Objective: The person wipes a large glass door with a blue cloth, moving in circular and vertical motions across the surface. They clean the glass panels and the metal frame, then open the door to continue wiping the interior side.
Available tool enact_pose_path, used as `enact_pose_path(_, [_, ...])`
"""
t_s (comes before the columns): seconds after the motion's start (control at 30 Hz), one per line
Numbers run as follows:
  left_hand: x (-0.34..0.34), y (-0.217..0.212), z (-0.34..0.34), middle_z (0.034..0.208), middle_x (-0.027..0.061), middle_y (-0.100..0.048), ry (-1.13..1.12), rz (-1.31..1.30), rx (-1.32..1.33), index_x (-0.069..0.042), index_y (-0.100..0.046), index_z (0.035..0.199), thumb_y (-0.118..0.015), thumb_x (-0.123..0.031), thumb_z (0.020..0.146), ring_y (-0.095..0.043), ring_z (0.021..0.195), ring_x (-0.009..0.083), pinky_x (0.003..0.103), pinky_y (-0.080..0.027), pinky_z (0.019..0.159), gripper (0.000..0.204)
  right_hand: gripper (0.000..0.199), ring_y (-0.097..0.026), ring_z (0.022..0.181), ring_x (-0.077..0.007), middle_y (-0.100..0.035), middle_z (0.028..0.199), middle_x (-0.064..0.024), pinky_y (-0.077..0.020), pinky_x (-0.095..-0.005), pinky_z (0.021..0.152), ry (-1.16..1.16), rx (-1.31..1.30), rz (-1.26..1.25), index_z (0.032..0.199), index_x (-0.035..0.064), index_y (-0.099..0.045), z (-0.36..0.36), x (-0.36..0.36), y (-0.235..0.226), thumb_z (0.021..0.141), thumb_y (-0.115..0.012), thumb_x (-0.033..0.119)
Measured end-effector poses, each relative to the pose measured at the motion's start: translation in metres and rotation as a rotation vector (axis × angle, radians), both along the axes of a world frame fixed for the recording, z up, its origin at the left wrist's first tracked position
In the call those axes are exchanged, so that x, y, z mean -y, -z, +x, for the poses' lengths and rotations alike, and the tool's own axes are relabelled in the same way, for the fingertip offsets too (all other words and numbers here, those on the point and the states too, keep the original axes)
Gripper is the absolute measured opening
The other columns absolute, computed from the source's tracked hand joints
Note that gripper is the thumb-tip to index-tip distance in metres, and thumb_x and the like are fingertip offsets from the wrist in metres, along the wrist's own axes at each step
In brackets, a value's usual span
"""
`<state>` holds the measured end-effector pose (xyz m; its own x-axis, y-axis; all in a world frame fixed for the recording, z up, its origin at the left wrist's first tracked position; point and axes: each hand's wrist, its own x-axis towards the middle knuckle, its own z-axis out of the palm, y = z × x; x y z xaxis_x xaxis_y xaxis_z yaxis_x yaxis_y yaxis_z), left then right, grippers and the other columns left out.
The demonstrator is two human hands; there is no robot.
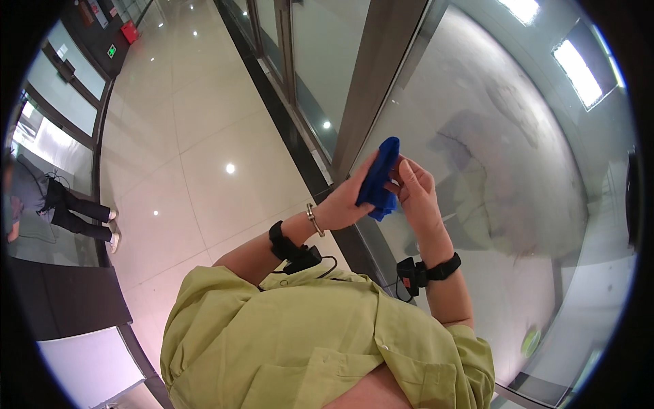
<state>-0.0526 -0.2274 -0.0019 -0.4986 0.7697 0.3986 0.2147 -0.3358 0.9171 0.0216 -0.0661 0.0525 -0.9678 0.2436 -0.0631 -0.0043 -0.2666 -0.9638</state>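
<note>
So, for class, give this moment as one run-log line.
left hand: holding folded blue cloth | right hand: at cloth's right side | picture right: glass panel | picture left: tiled floor

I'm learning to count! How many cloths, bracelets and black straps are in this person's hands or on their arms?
Blue cloth: 1
Bracelet: 1
Black straps: 2
Total: 4

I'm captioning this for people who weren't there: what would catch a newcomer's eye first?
First, the vivid blue cloth near the centre, in the left hand with the right hand at its side. Then the yellow-green shirt filling the lower middle, and the shiny pale floor stretching toward the upper left.
</note>
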Motion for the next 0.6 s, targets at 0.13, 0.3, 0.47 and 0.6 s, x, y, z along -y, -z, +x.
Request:
enact_pose_path(0.13, [0.000, 0.000, -0.009, 0.150, 0.0096, -0.030, 0.174, 0.111, 0.459, -0.009, -0.010, 0.153, -0.051, 0.003, 0.089, -0.038, 0.134, 0.0211, 0.035, -0.035, 0.110, 0.077, 0.056, -0.055, 0.113, -0.0202, -0.056, 0.125, -0.0124, -0.0462, -0.0336, 0.095, -0.004, -0.076, 0.418, 0.131, -0.0024, -0.051, 0.007, 0.011, -0.001, 0.088, -0.070, 0.028])
enact_pose_path(0.3, [0.001, -0.016, -0.008, 0.144, 0.0138, -0.036, 0.363, 0.234, 0.816, -0.009, -0.007, 0.153, -0.041, 0.013, 0.083, -0.044, 0.130, 0.0234, 0.036, -0.041, 0.108, 0.081, 0.068, -0.050, 0.118, -0.0335, -0.049, 0.133, -0.0143, -0.0454, -0.0419, 0.097, 0.099, -0.189, 1.266, 0.131, 0.0071, -0.054, 0.013, 0.028, -0.002, 0.070, -0.081, 0.017])
enact_pose_path(0.47, [0.002, -0.014, -0.011, 0.142, 0.0168, -0.037, 0.393, 0.286, 0.917, -0.007, -0.006, 0.153, -0.036, 0.016, 0.077, -0.045, 0.129, 0.0258, 0.037, -0.041, 0.108, 0.084, 0.059, -0.051, 0.111, -0.0320, -0.049, 0.122, -0.0115, -0.0459, -0.0408, 0.093, 0.092, -0.167, 1.176, 0.125, 0.0107, -0.061, 0.012, 0.023, 0.008, 0.069, -0.079, 0.010])
enact_pose_path(0.6, [0.002, -0.006, -0.017, 0.143, 0.0170, -0.039, 0.409, 0.306, 0.950, -0.005, -0.011, 0.152, -0.036, 0.016, 0.076, -0.047, 0.128, 0.0247, 0.036, -0.042, 0.107, 0.083, 0.043, -0.052, 0.103, -0.0238, -0.052, 0.110, -0.0095, -0.0448, -0.0323, 0.087, 0.048, -0.153, 1.002, 0.121, 0.0097, -0.064, 0.008, 0.012, 0.009, 0.079, -0.072, 0.007])
